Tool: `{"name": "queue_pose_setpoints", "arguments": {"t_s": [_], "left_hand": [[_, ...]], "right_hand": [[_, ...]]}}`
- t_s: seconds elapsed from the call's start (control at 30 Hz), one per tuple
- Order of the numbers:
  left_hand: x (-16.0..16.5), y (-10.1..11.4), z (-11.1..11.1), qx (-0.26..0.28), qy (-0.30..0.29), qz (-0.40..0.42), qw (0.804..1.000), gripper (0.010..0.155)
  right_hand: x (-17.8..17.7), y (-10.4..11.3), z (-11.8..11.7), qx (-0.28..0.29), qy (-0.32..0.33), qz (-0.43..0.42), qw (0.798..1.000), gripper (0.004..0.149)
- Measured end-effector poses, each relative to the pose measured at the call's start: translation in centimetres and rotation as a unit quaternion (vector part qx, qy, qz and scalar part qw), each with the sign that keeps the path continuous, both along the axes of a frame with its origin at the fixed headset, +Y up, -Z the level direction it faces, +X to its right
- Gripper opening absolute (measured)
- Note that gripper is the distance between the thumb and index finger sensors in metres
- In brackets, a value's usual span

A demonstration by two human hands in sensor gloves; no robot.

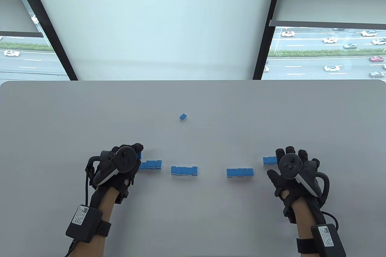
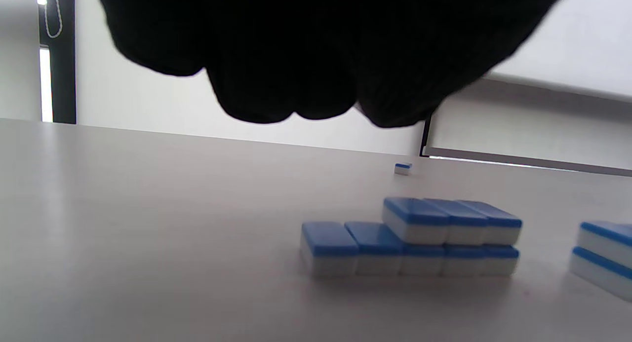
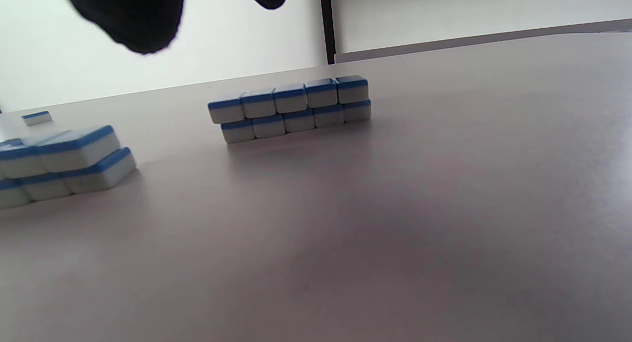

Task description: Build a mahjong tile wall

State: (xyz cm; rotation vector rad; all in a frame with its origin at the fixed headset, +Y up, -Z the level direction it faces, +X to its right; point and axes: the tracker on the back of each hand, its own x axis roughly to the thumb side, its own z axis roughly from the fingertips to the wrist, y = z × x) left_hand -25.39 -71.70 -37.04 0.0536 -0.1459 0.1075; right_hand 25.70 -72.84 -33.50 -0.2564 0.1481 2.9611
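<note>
Blue-backed white mahjong tiles stand in short two-layer stacks in a row on the grey table (image 1: 193,100). My left hand (image 1: 136,152) hovers with curled fingers over the left end of the leftmost stack (image 1: 151,164). A blue tile (image 1: 139,155) shows at its fingertips and seems pinched there. That stack (image 2: 410,238) has five tiles below and three on top. My right hand (image 1: 280,162) is spread flat with straight fingers over the rightmost stack (image 1: 269,160) and holds nothing. Two more stacks (image 1: 184,170) (image 1: 240,172) lie between the hands. A full five-wide stack (image 3: 291,107) shows in the right wrist view.
One loose tile (image 1: 183,116) lies alone farther back near the table's middle, also seen as a small tile (image 2: 403,168). Windows onto a road rise behind the table's far edge. Another stack (image 3: 64,159) sits at the left edge of the right wrist view.
</note>
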Motion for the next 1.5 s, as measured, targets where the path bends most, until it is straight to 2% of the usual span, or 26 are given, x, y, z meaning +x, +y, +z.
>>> {"name": "queue_pose_setpoints", "arguments": {"t_s": [0.2,0.37,1.0,1.13,1.23,1.37,1.5], "left_hand": [[0.2,-2.0,-0.8,-0.04,0.008,-0.027,0.999,0.058],[0.8,-2.8,-1.2,-0.043,0.001,-0.041,0.998,0.058],[1.0,-3.1,-1.2,-0.062,-0.003,-0.038,0.997,0.056],[0.9,-3.1,-1.1,-0.071,-0.002,-0.036,0.997,0.062],[0.6,-2.4,-0.8,-0.076,0.0,-0.025,0.997,0.067],[0.5,-0.5,0.2,-0.08,-0.005,0.025,0.996,0.071],[1.9,2.2,0.6,-0.04,-0.013,0.069,0.997,0.069]], "right_hand": [[-0.2,-0.1,0.1,-0.002,-0.001,0.006,1.0,0.078],[-0.2,-0.3,0.1,-0.007,-0.002,0.007,1.0,0.078],[-0.4,-0.3,0.1,-0.005,-0.001,0.019,1.0,0.078],[-0.4,-0.3,0.0,-0.004,0.0,0.018,1.0,0.078],[-0.3,-0.2,0.0,0.0,0.001,0.014,1.0,0.078],[-0.2,0.2,0.0,0.008,0.004,0.007,1.0,0.078],[-0.2,0.4,0.1,0.013,0.006,0.004,1.0,0.078]]}}
